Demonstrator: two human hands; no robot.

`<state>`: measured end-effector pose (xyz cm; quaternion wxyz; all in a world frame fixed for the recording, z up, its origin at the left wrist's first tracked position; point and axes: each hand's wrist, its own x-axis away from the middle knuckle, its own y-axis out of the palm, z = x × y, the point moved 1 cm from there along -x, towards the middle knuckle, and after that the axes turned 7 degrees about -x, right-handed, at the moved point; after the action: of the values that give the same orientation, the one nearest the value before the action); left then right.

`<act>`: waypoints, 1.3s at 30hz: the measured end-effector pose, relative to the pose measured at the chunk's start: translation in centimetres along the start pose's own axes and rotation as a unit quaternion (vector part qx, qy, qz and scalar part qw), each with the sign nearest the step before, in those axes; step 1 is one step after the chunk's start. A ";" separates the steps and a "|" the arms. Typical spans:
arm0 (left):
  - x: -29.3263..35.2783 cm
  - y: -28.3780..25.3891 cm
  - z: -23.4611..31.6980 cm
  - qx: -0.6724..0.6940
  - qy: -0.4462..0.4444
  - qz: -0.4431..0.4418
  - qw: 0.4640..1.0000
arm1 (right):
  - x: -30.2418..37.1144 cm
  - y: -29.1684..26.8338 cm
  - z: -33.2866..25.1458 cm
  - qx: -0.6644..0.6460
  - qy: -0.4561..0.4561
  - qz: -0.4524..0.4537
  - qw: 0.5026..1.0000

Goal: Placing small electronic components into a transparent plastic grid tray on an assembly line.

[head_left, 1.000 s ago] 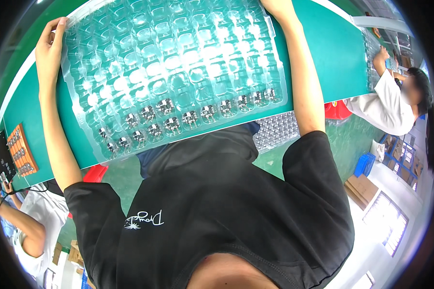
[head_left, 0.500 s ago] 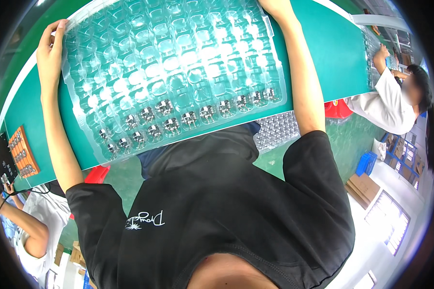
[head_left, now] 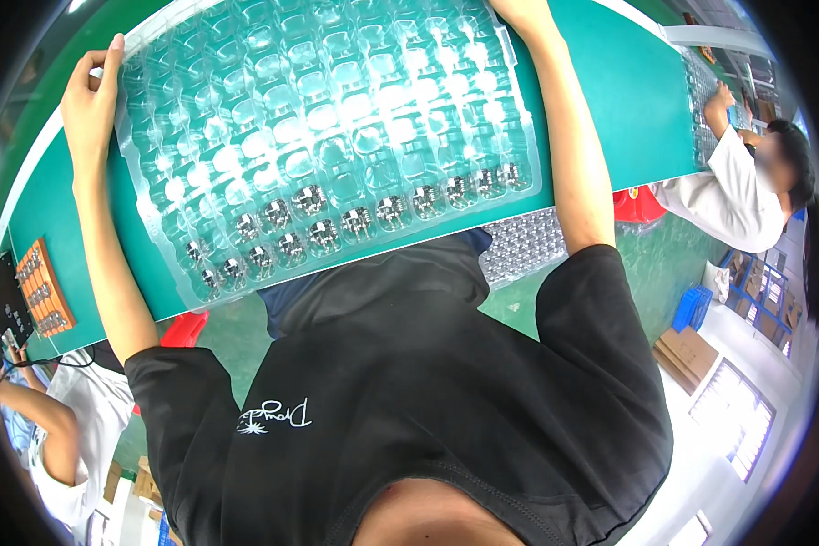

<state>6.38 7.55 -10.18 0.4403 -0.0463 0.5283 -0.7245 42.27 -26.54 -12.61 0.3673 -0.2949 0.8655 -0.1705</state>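
Clear plastic forms the pocketed tray (head_left: 337, 155) on the green table (head_left: 619, 100), metal parts (head_left: 324, 236) in its nearest pockets; the step looks like steadying it, left hand (head_left: 89, 100) at its left edge, right hand (head_left: 521, 13) by its far right corner, though I can't tell whether either is clamped on. Shifting it would seem to call for an even, level hold. An orange board (head_left: 41, 287) sits leftward, while a white-clad co-worker (head_left: 737, 205) and blue crates (head_left: 692, 309) are off right.
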 end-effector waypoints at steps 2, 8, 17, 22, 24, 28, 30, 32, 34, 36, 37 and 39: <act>-0.1 -0.1 0.0 -0.010 -0.013 -0.005 1.000 | 0.0 0.1 0.4 -0.002 0.005 0.000 1.000; -0.1 -0.6 -0.3 -0.058 0.008 -0.045 0.997 | -0.9 -1.1 -5.1 0.027 0.201 -0.088 0.975; -0.7 -1.0 -0.6 -0.098 0.055 -0.075 0.991 | -0.5 -0.3 -1.3 0.005 0.079 -0.025 0.997; -1.3 -0.1 -2.2 -0.084 0.082 -0.083 0.990 | -0.9 -0.3 -2.2 0.031 0.097 -0.027 0.994; -1.1 0.1 -2.5 -0.069 0.086 -0.081 0.991 | -0.9 0.1 -2.1 0.011 0.104 -0.021 0.994; -1.2 -0.8 -2.0 -0.052 0.037 -0.186 0.980 | -0.7 0.3 -2.0 0.018 0.113 -0.030 0.993; -0.6 -0.7 -1.5 -0.050 0.042 -0.148 0.987 | -0.7 0.4 -0.5 0.022 0.104 -0.028 0.994; -0.8 -0.1 -1.4 0.003 0.088 -0.096 0.992 | -0.8 0.5 2.9 0.105 0.069 -0.069 0.990; -0.4 -0.2 -2.1 0.006 0.088 -0.080 0.993 | -0.9 0.8 0.6 0.050 0.078 -0.057 0.994; -0.3 0.1 -2.4 0.014 0.095 -0.067 0.993 | -0.8 0.7 -0.8 0.001 0.090 -0.041 0.995; -0.3 0.4 -2.5 0.024 0.101 -0.053 0.993 | -0.8 0.5 -0.8 -0.002 0.095 -0.042 0.995; -0.3 0.4 -2.0 0.034 0.108 -0.041 0.993 | -0.8 0.2 -1.0 -0.003 0.102 -0.041 0.994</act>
<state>5.73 9.23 -11.24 0.3515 0.0257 0.5452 -0.7606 41.92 -25.83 -11.62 0.2687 -0.3127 0.8861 -0.2119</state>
